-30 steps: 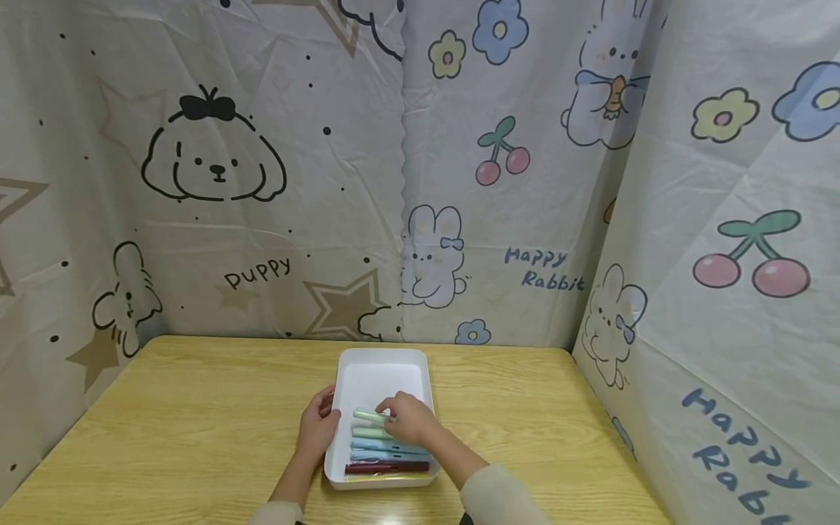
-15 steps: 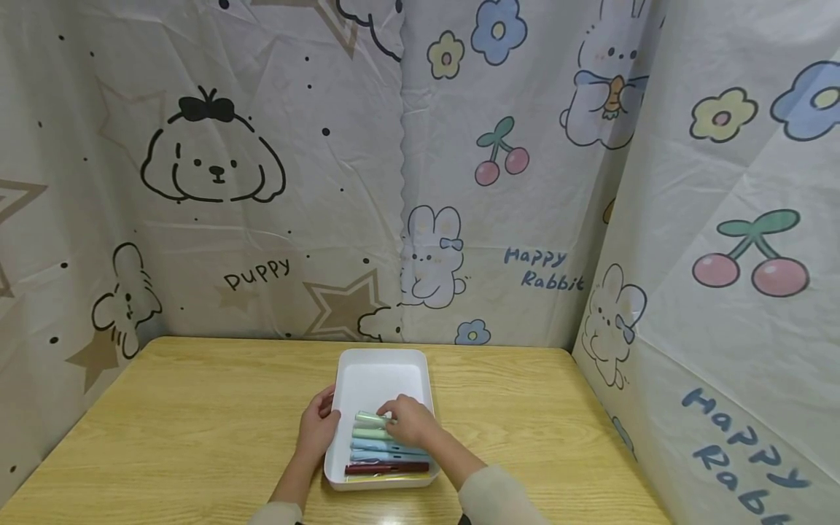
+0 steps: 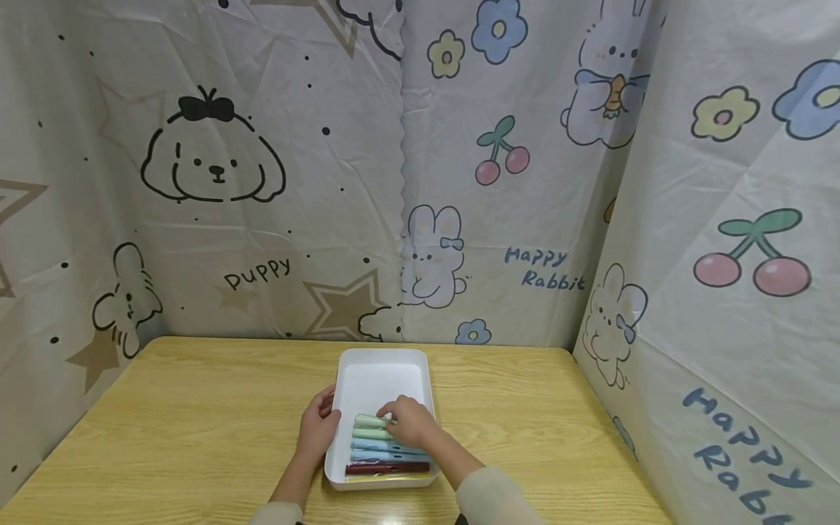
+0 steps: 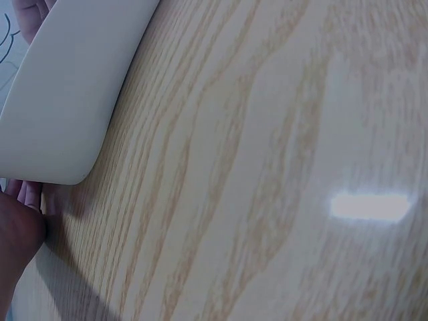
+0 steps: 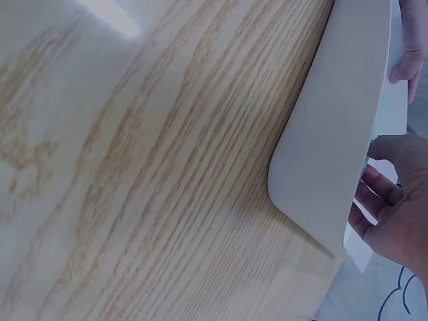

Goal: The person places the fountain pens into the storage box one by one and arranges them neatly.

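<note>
A white tray (image 3: pixel 383 375) stands on the wooden table. In its near half several pens lie crosswise: light green pens (image 3: pixel 372 434), blue pens (image 3: pixel 389 456) and a dark red pen (image 3: pixel 387 469), with a thin yellow one at the near wall. My left hand (image 3: pixel 319 430) holds the tray's left wall, thumb at the rim. My right hand (image 3: pixel 412 423) reaches in over the right wall and pinches the farthest light green pen (image 3: pixel 369 421), covering its right end. In the right wrist view, the tray wall hides most of the pens from sight.
Light wood tabletop (image 3: pixel 230 415) surrounds the tray on all sides. Patterned cloth curtains (image 3: pixel 275 219) hang behind the table and along its left and right edges.
The farthest light green pen has shifted slightly toward me, closer to the other green pen, and now lies nearly parallel to it. My right hand moved with it; the left stayed still.
</note>
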{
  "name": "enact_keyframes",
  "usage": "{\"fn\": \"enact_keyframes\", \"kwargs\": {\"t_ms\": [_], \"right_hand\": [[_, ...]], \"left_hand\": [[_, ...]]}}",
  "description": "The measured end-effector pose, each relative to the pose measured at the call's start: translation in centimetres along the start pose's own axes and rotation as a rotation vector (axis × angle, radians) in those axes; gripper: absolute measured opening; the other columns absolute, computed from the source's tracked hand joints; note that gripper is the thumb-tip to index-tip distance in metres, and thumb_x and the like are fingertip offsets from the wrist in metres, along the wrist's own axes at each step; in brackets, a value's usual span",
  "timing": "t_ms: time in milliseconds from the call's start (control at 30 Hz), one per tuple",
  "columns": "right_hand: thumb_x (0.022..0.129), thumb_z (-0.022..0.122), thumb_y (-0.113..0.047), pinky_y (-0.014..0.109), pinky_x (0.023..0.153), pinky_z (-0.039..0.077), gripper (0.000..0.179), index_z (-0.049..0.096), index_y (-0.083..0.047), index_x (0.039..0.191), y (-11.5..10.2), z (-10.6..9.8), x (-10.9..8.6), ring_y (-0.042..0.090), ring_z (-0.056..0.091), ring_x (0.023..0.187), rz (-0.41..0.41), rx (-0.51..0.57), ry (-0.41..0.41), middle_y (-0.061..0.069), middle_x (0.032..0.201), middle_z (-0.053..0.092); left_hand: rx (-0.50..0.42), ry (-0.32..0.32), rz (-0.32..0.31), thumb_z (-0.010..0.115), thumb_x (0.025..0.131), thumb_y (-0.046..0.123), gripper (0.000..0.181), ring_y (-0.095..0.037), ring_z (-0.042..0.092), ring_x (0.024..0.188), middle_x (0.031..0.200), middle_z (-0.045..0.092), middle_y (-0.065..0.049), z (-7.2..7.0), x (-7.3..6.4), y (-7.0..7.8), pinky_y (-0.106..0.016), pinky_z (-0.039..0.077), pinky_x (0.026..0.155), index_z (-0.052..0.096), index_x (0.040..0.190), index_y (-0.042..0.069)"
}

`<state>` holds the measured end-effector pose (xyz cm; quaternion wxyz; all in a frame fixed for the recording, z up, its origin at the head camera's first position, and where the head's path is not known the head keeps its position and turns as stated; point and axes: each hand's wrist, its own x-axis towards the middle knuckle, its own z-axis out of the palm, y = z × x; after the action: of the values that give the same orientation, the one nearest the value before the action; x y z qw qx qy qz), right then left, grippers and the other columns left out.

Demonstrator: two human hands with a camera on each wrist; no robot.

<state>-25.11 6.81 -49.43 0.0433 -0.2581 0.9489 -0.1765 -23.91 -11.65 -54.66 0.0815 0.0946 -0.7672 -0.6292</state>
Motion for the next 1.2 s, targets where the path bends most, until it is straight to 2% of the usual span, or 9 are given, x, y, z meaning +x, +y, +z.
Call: {"fn": "enact_keyframes", "kwargs": {"t_ms": [233,467,767,1000,1200], "right_hand": [[0.079,0.058,-0.005,0.021,0.062,0.042,0.027,0.073,-0.014,0.099,0.0,0.2,0.1,0.006,0.048,0.069,0.007,0.008,0.0,-0.001,0.079,0.059],[0.079,0.058,-0.006,0.022,0.061,0.041,0.027,0.072,-0.015,0.101,0.0,0.1,-0.1,0.006,0.047,0.068,0.037,0.03,0.003,-0.001,0.078,0.057],[0.083,0.059,-0.011,0.025,0.064,0.042,0.023,0.071,-0.012,0.103,0.7,-0.6,-0.2,0.012,0.051,0.074,0.068,0.108,0.024,0.003,0.084,0.058],[0.087,0.059,-0.016,0.024,0.063,0.042,0.021,0.07,-0.009,0.102,1.5,-1.9,-0.2,0.011,0.051,0.073,0.043,0.112,0.079,0.005,0.085,0.059],[0.088,0.057,-0.017,0.026,0.063,0.044,0.022,0.069,-0.008,0.104,2.6,-3.5,-0.5,0.015,0.054,0.076,0.069,0.107,0.151,0.007,0.089,0.06]], "left_hand": [[0.011,0.0,-0.027,0.044,0.09,0.002,0.05,-0.035,0.049,0.119,0.134,0.048,-0.023,0.0,0.2,-0.1,-0.048,0.043,0.097,0.039,0.139,0.004],[0.018,0.004,-0.022,0.044,0.089,0.003,0.05,-0.035,0.049,0.119,0.134,0.049,-0.024,0.1,0.2,0.0,-0.048,0.044,0.097,0.04,0.139,0.004],[0.001,-0.017,-0.023,0.045,0.09,0.002,0.049,-0.035,0.049,0.119,0.134,0.048,-0.024,0.3,0.1,0.2,-0.048,0.043,0.097,0.04,0.139,0.003],[0.001,-0.015,-0.013,0.044,0.09,0.001,0.049,-0.036,0.049,0.119,0.134,0.049,-0.025,0.4,0.3,0.1,-0.049,0.043,0.098,0.04,0.139,0.002],[0.004,-0.008,-0.02,0.046,0.09,0.002,0.049,-0.036,0.049,0.12,0.134,0.048,-0.025,0.4,0.4,0.1,-0.049,0.042,0.099,0.04,0.139,0.003]]}}
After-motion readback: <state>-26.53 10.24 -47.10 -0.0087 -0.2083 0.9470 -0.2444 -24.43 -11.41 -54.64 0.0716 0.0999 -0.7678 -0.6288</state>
